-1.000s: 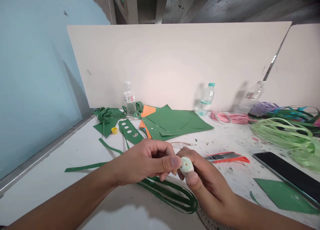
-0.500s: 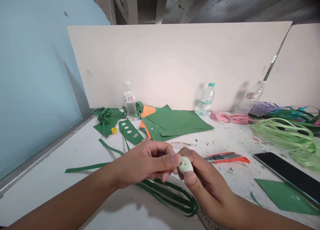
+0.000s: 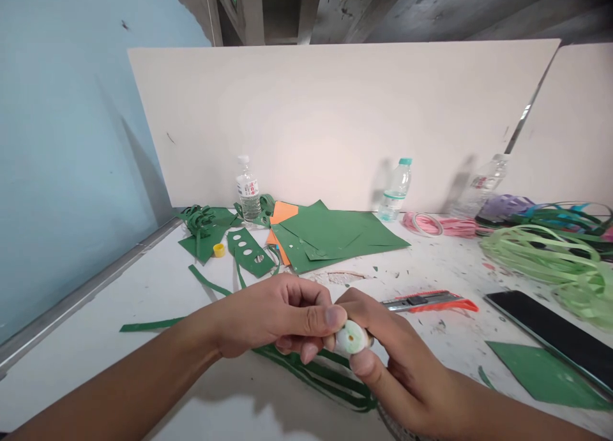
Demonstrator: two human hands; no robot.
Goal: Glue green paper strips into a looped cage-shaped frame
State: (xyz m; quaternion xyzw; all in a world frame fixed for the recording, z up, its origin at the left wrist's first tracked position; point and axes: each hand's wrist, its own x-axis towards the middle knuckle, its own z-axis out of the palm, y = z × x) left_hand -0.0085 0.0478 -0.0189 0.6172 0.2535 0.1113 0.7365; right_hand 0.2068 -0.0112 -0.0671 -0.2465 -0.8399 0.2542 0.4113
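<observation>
Between the fingertips of both hands is a small round whitish-green piece [image 3: 355,342] with a little hole in its middle, its flat face turned toward me. My left hand [image 3: 287,320] is closed, thumb and forefinger pinching its upper left edge. From the other side, the thumb and curled fingers of my right hand [image 3: 400,355] grip it. Long green paper strips [image 3: 335,390] lie in a loop on the table below the hands. Just past my right hand rests an orange utility knife [image 3: 431,300] with its blade showing.
Green sheets [image 3: 335,237] lie at the back near an orange sheet [image 3: 285,212]. Several bottles stand along the white board [image 3: 335,122]. A punched green piece [image 3: 249,253] and a yellow ring [image 3: 219,250] are left; a black phone [image 3: 550,332] and light green strips [image 3: 541,253] are right.
Both hands have come slightly lower and nearer with the round piece. Its face now turns more fully toward me. The green strips beneath have shifted a little left.
</observation>
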